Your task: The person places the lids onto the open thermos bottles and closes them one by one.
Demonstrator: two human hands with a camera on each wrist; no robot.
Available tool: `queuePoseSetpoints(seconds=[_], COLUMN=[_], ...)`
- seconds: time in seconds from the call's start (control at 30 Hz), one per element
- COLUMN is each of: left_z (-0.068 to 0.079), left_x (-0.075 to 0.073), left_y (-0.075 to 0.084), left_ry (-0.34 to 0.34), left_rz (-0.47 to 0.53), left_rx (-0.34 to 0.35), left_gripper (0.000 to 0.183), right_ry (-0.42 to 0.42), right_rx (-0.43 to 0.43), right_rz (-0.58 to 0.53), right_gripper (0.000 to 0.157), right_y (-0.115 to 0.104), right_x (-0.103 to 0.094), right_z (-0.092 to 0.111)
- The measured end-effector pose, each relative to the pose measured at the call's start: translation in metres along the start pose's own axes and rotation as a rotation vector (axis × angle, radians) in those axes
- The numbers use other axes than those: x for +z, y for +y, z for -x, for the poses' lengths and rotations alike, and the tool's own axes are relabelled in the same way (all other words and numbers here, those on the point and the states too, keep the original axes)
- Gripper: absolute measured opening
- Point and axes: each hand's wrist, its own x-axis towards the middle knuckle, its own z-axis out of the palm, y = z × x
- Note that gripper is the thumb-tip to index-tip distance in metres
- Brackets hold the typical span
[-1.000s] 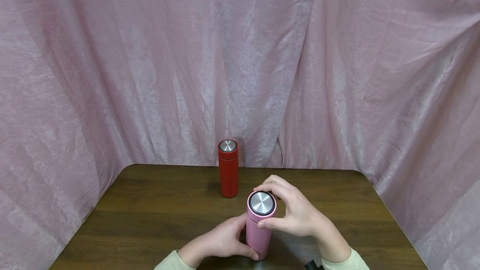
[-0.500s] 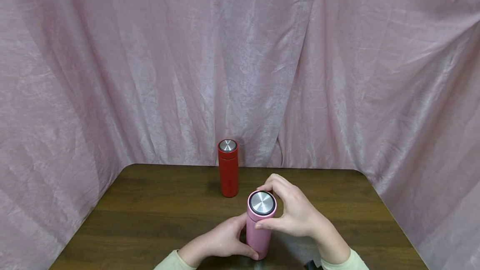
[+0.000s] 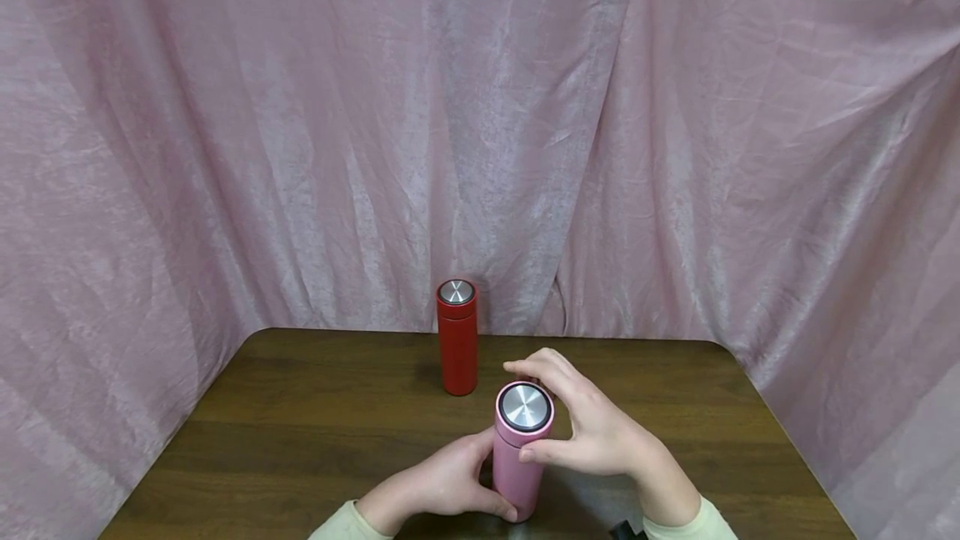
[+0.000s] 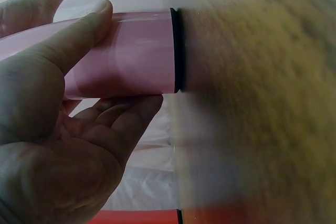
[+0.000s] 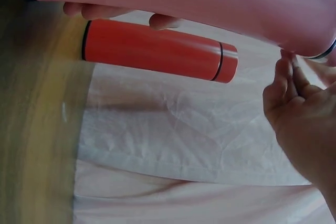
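Note:
A pink thermos (image 3: pixel 516 477) stands upright near the front of the table, topped by a lid (image 3: pixel 525 407) with a shiny metal disc. My left hand (image 3: pixel 450 477) grips its lower body from the left, thumb in front; in the left wrist view the fingers (image 4: pixel 136 121) lie along its far side, close to the black base. Around the top, my right hand (image 3: pixel 600 427) holds the lid from the right. Its thumb overlaps the seam under the lid, and one finger stretches out past the far rim. Fingertips meet the thermos near the seam in the right wrist view.
Behind the pink thermos, towards the back edge, a red thermos (image 3: pixel 457 348) stands upright with its lid on. The dark wooden table (image 3: pixel 315 407) is enclosed by a pink curtain (image 3: pixel 360 148). A small black object (image 3: pixel 624 530) shows beside the right sleeve.
The right hand's fingers shift around the lid: the thumb slides left, then back right, and a far finger now reaches out further. The left hand and both thermoses stay in place.

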Motion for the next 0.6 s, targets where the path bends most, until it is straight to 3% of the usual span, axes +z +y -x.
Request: queuePoseSetpoints(seconds=[0.2, 0.6], left_z=[0.0000, 0.0006], left_x=[-0.0011, -0.0003], left_y=[0.0007, 0.0005], left_ry=[-0.005, -0.001], left_rz=[-0.002, -0.011], left_rx=[-0.002, -0.006], left_gripper=[0.076, 0.075], right_ry=[-0.059, -0.042], right_rx=[0.001, 0.003], right_rz=[-0.194, -0.174], right_gripper=[0.078, 0.072], right_y=[0.0042, 0.0098], right_x=[-0.0030, -0.0017], right_z=[0.0027, 0.0035])
